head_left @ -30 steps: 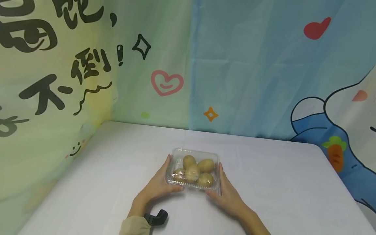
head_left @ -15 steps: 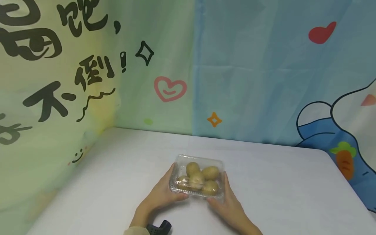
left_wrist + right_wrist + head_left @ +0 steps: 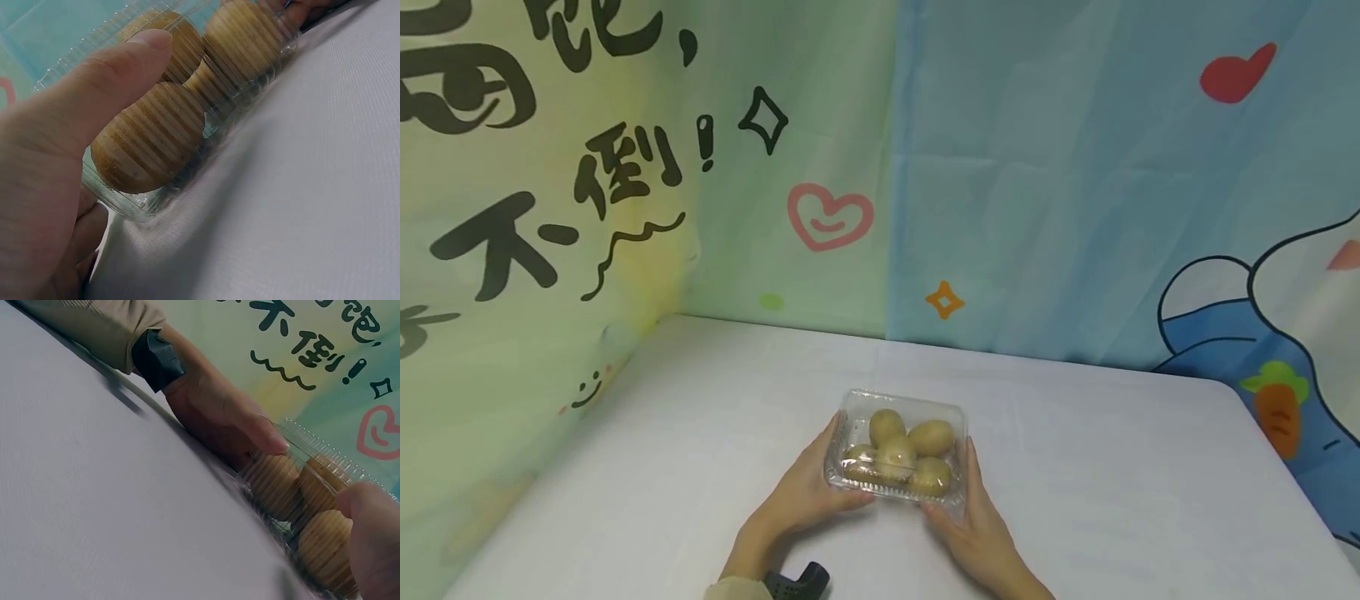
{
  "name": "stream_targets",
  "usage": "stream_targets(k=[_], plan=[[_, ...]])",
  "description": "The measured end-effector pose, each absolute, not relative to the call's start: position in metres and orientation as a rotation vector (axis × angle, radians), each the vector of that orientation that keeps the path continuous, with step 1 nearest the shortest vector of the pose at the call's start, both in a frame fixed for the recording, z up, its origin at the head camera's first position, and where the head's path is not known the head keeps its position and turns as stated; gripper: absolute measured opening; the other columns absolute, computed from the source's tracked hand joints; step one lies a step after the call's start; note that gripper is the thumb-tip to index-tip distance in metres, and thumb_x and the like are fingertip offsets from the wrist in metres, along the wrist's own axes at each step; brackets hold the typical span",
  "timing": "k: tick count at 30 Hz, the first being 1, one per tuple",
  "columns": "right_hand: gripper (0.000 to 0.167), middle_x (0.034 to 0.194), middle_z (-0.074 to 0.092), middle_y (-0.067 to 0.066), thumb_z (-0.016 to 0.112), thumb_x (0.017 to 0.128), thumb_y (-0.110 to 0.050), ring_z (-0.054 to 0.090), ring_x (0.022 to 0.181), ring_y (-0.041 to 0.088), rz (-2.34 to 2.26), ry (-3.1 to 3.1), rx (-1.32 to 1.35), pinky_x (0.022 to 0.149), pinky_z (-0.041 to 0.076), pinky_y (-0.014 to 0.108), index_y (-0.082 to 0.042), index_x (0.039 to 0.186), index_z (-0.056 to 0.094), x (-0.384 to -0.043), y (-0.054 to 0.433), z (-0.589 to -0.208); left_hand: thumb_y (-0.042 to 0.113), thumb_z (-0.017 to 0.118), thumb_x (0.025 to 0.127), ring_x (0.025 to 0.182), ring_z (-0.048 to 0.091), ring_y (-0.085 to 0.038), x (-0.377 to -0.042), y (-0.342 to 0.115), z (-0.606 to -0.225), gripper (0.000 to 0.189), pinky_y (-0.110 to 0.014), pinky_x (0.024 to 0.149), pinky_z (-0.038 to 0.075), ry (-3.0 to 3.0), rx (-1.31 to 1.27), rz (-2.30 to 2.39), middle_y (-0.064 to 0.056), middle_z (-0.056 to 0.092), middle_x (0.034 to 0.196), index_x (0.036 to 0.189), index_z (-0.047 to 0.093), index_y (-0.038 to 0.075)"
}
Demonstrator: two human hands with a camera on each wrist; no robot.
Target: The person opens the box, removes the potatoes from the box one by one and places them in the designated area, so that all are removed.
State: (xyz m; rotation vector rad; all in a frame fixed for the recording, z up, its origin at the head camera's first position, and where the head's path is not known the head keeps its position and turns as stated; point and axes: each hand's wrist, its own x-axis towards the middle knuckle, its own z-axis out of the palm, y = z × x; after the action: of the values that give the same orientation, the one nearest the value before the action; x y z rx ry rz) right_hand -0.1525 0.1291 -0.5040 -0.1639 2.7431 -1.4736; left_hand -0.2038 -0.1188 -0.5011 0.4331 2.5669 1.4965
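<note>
Clear container [image 3: 917, 408] — between both hands [image 3: 811, 483] [image 3: 979, 527], as before

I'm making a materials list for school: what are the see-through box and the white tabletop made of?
Clear box: probably thin, glossy plastic, since its walls are ribbed, catch shiny glints and let the round tan things show through.
White tabletop: the surface looks like matte cloth; the left wrist view shows a fine weave.
</note>
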Motion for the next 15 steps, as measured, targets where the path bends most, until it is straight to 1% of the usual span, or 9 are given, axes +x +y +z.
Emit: stream_targets(k=[3, 5, 9, 11, 15], plan=[[0.095, 0.158, 0.006, 0.022, 0.060, 0.091, -0.041, 0.015, 0.142, 0.046, -1.510, 2.727, -0.158, 0.110, 0.016, 0.066, -0.012, 0.153, -0.006, -0.1507, 0.1280, -0.5028, 0.050, 0.086, 0.059, 0.146, 0.019, -0.026, -0.2035, -0.1197, -0.5008, 0.130, -0.046, 0.118, 0.018, 2.572, 0.445, 1.483, -0.007, 0.016, 0.159, 0.154, 0.006, 0.010], [0.094, 0.158, 0.004, 0.021, 0.059, 0.092, -0.040, 0.013, 0.142, 0.047, -1.531, 2.710, -0.160, 0.110, 0.015, 0.067, -0.013, 0.153, -0.007, -0.1497, 0.1268, -0.5021, 0.049, 0.086, 0.059, 0.146, 0.019, -0.027, -0.2035, -0.1215, -0.5003, 0.131, -0.046, 0.118, 0.018, 2.570, 0.458, 1.480, -0.009, 0.016, 0.159, 0.154, 0.005, 0.009], [0.092, 0.159, 0.006, 0.020, 0.058, 0.092, -0.040, 0.013, 0.142, 0.045, -1.555, 2.685, -0.166, 0.111, 0.014, 0.066, -0.016, 0.153, -0.007, -0.1485, 0.1254, -0.5017, 0.046, 0.087, 0.058, 0.146, 0.019, -0.024, -0.2034, -0.1242, -0.5006, 0.131, -0.045, 0.119, 0.018, 2.567, 0.476, 1.478, -0.007, 0.017, 0.159, 0.154, 0.005, 0.013], [0.090, 0.159, 0.006, 0.020, 0.057, 0.093, -0.039, 0.013, 0.142, 0.045, -1.559, 2.686, -0.173, 0.111, 0.014, 0.066, -0.017, 0.153, -0.006, -0.1481, 0.1260, -0.5015, 0.044, 0.087, 0.059, 0.146, 0.020, -0.023, -0.2036, -0.1240, -0.5009, 0.129, -0.043, 0.119, 0.019, 2.568, 0.487, 1.483, -0.006, 0.017, 0.159, 0.154, 0.005, 0.014], [0.087, 0.159, 0.005, 0.019, 0.055, 0.094, -0.037, 0.013, 0.143, 0.045, -1.546, 2.687, -0.167, 0.112, 0.013, 0.065, -0.019, 0.153, -0.006, -0.1483, 0.1285, -0.5006, 0.045, 0.085, 0.063, 0.145, 0.024, -0.021, -0.2046, -0.1213, -0.5024, 0.123, -0.040, 0.118, 0.021, 2.597, 0.505, 1.483, -0.005, 0.020, 0.158, 0.154, 0.007, 0.014]])
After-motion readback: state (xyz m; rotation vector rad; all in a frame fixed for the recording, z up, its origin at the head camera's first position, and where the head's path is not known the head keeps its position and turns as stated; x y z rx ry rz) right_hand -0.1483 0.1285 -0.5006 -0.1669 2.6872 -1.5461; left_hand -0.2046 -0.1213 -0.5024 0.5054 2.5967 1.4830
